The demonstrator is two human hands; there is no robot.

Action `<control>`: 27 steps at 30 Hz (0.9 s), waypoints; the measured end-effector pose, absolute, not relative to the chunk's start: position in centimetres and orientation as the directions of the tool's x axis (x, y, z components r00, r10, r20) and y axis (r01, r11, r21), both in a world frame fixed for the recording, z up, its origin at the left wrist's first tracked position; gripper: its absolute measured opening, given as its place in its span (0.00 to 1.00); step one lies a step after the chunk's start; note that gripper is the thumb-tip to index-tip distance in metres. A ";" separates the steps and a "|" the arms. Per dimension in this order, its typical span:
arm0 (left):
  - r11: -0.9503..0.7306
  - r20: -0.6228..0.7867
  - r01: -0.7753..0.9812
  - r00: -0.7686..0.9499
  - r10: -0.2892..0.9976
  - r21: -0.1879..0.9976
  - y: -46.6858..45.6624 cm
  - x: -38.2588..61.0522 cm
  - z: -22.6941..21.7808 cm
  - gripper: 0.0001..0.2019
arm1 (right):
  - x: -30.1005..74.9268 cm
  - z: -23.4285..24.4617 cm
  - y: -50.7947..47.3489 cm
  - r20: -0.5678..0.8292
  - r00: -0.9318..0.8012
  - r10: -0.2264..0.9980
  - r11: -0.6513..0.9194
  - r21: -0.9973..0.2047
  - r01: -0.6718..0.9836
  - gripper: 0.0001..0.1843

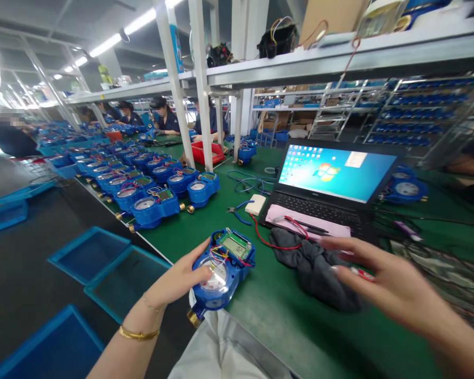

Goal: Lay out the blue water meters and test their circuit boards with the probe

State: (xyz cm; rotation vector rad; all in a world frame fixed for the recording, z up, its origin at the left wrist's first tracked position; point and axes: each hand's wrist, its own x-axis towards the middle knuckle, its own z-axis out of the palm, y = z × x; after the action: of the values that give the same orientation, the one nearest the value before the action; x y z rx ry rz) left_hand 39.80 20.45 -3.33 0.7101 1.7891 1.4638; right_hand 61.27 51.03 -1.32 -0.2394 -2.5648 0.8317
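The left hand (pixel 177 281) has its fingers clamped on the round blue plastic water meter (pixel 223 268) at the table edge; the right hand (pixel 383 281), fingers apart, hovers over the dark grey cloth (pixel 312 268), right of the meter.

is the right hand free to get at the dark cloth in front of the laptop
Probably yes: the right hand hovers right at the dark cloth, nothing between them, though its fingers seem to pinch a small red-tipped item.

We see green bench (pixel 284 321): meter (pixel 223 268) at near edge, dark cloth (pixel 312 268), laptop (pixel 332 195), meter rows (pixel 142 184) along left edge.
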 end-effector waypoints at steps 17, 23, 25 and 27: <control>0.337 0.211 0.623 -0.639 0.740 0.706 26.0 46.0 -0.4 0.14 | 54.5 -3.0 48.9 0.142 -0.969 -0.204 0.276 -0.941 -0.196 0.44; 0.387 0.255 0.650 -0.671 0.697 0.654 25.9 45.6 -0.5 0.08 | 54.5 -3.1 49.0 0.147 -0.965 -0.215 0.288 -0.935 -0.207 0.43; 0.387 0.214 0.623 -0.673 0.708 0.680 25.2 45.2 -0.5 0.08 | 54.5 -3.1 49.0 0.144 -0.965 -0.220 0.282 -0.937 -0.205 0.43; 0.379 0.181 0.602 -0.666 0.723 0.703 24.7 45.2 -0.5 0.08 | 54.4 -3.0 49.0 0.141 -0.965 -0.223 0.276 -0.940 -0.201 0.43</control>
State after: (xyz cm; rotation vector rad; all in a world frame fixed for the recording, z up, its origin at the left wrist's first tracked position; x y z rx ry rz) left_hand 45.16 24.65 -0.51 1.2004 2.4754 1.1589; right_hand 54.43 49.01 -3.02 0.4200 -2.5240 1.8554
